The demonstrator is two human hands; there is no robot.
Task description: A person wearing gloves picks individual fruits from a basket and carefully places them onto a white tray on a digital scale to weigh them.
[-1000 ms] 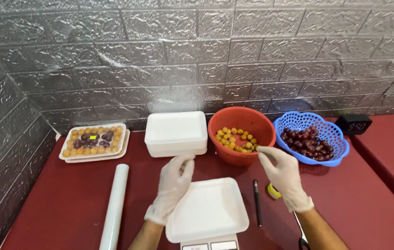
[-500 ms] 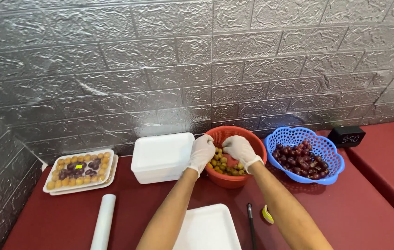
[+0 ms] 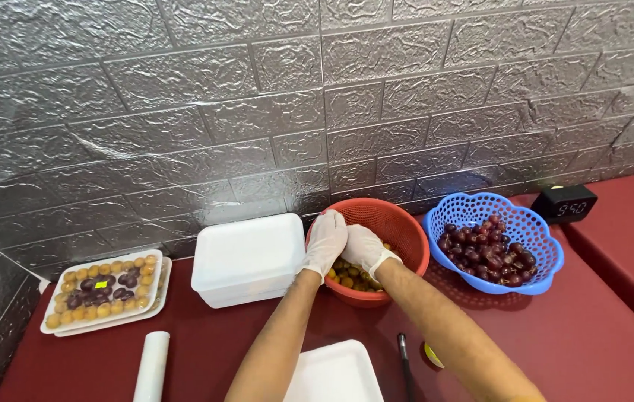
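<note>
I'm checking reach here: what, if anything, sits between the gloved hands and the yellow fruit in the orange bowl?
Nothing visible. The left hand and right hand are both already inside the orange bowl, right over the yellow fruit.

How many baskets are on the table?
2. The red basket stands at the centre by the wall, with both gloved hands inside it. The blue basket stands just right of it, holding dark grapes. None seems hidden.

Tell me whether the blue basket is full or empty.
Partly full: dark red grapes cover the bottom of the blue basket, well below its rim.
</note>
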